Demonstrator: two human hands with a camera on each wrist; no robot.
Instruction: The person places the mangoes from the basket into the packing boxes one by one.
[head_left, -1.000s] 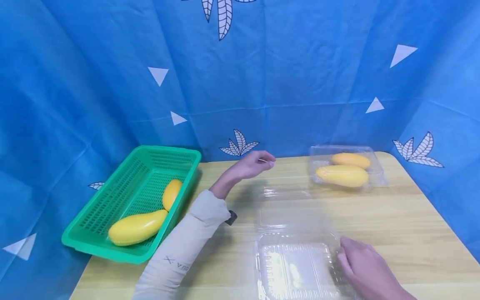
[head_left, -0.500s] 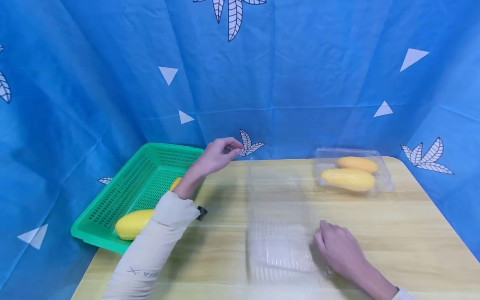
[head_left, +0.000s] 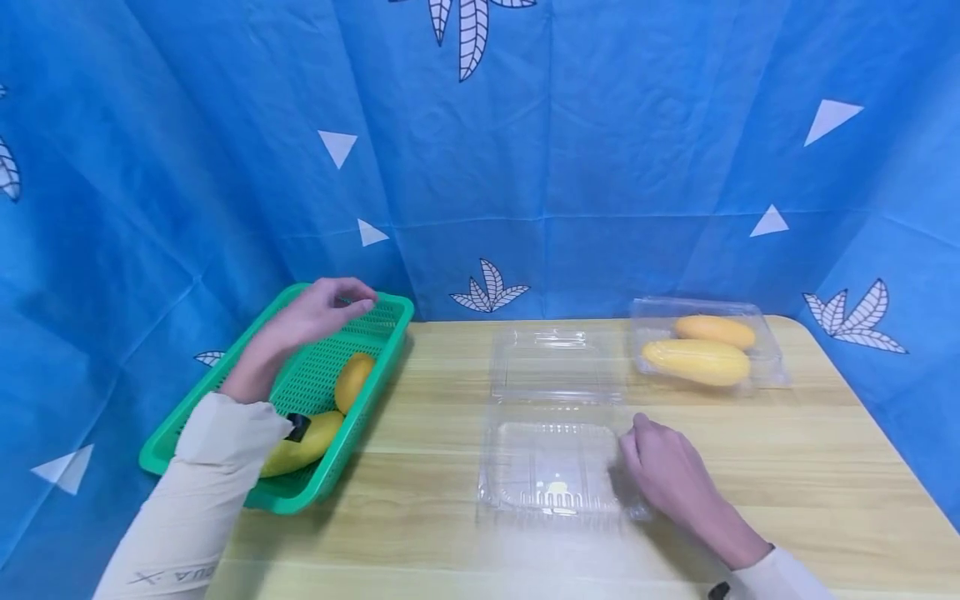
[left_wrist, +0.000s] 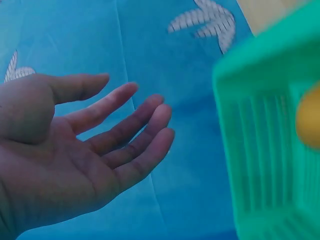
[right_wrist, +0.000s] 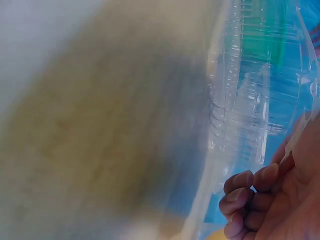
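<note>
My left hand [head_left: 322, 312] hovers over the green basket [head_left: 401, 329], its fingers loosely bent and holding nothing. The left wrist view gives the same hand [left_wrist: 90, 145] palm showing, beside the basket wall [left_wrist: 225, 95]. Inside the basket are a long yellow fruit [head_left: 318, 437], partly behind my forearm, and a rounder orange fruit [head_left: 354, 382]. A clear plastic clamshell container [head_left: 555, 467] lies unfolded mid-table, its lid [head_left: 555, 367] toward the back. My right hand [head_left: 667, 467] pinches the container's right edge; in the right wrist view its fingers [right_wrist: 240, 195] are curled by the rim.
A second clear container [head_left: 768, 342] at the back right holds a long yellow fruit [head_left: 697, 362] and an orange fruit [head_left: 716, 331]. A blue patterned curtain [head_left: 600, 167] hangs behind and beside the wooden table [head_left: 810, 467].
My left hand has moved left from above the container's lid to over the basket. The right hand has shifted the clamshell slightly left and back, and its lid now lies back.
</note>
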